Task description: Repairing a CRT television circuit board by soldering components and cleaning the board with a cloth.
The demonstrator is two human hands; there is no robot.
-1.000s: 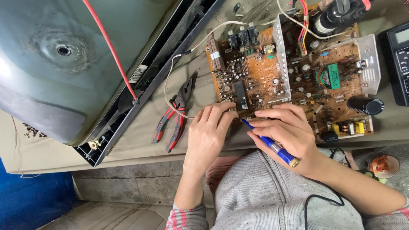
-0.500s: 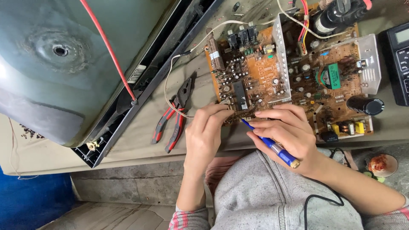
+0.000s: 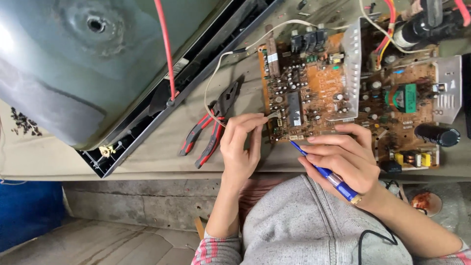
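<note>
One pair of red-handled pliers (image 3: 208,128) lay just left of the left hand (image 3: 240,147), whose fingertips pinched thin white wires (image 3: 274,115) at the edge of one brown circuit board (image 3: 319,88). Right of it, the right hand (image 3: 343,159) gripped one smooth blue soldering iron (image 3: 326,174), its tip touching the board.
</note>
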